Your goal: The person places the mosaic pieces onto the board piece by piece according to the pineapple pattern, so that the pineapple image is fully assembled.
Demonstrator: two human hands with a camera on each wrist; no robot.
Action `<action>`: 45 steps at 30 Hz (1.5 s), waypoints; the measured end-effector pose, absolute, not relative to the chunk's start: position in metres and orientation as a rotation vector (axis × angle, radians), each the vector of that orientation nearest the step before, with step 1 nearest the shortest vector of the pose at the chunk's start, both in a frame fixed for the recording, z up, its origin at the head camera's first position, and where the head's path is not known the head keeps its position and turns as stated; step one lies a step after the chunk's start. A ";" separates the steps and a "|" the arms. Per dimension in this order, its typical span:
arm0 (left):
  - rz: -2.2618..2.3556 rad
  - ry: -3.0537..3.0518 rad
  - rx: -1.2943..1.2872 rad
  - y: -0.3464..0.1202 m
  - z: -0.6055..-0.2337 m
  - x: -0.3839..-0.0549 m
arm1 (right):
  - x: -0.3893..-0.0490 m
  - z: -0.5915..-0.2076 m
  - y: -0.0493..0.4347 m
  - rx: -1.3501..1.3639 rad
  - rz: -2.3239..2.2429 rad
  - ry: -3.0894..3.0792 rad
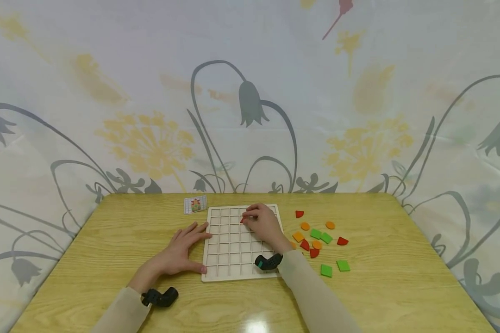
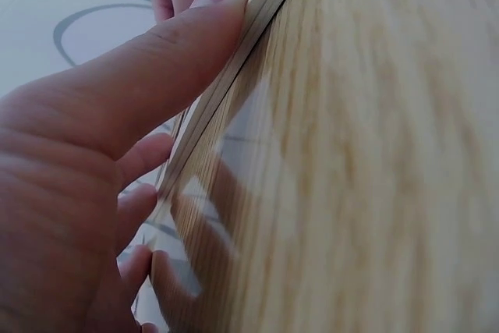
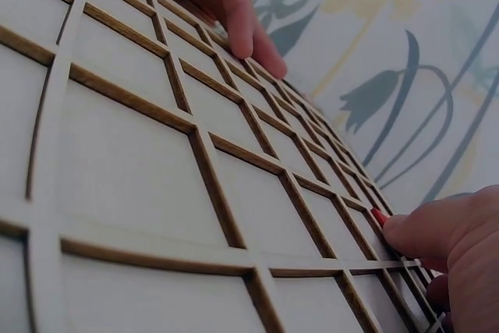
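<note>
A white wooden board divided by raised strips into square cells lies in the middle of the table. My right hand is over its far part and pinches a small red tile between thumb and fingers. The tile is mostly hidden; in the right wrist view a red corner shows at the thumb tip, down at the cells. With its fingers spread, my left hand rests along the board's left side. The left wrist view shows that thumb against the board's edge.
Right of the board lie loose flat tiles: several red quarter-circles, orange pieces and green squares. A small card with a coloured picture on a grid lies beyond the board's far left corner. A patterned cloth hangs behind the table.
</note>
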State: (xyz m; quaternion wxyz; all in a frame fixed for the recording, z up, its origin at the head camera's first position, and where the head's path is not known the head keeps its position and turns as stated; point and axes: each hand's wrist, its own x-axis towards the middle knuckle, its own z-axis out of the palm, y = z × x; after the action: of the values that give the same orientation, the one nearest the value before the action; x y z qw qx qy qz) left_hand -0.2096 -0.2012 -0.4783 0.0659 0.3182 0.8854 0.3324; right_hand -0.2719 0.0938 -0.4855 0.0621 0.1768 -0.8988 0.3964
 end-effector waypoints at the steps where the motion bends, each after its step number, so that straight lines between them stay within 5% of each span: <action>1: 1.007 2.670 0.959 -0.201 -0.478 -0.209 | -0.271 -0.485 0.094 0.539 1.203 -2.714; 26: 1.129 2.754 0.967 -0.203 -0.482 -0.205 | -0.275 -0.487 0.098 0.524 1.430 -2.603; 45: 1.119 2.777 0.948 -0.198 -0.485 -0.205 | -0.260 -0.437 0.213 0.336 1.453 -2.610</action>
State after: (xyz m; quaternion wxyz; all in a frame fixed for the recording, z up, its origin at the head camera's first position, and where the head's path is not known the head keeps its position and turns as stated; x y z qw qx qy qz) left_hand -0.2053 -0.1977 -0.4850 0.0008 0.3018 0.8843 0.3562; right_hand -0.2602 0.2132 -0.4374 0.0675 0.1115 -0.8662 0.4823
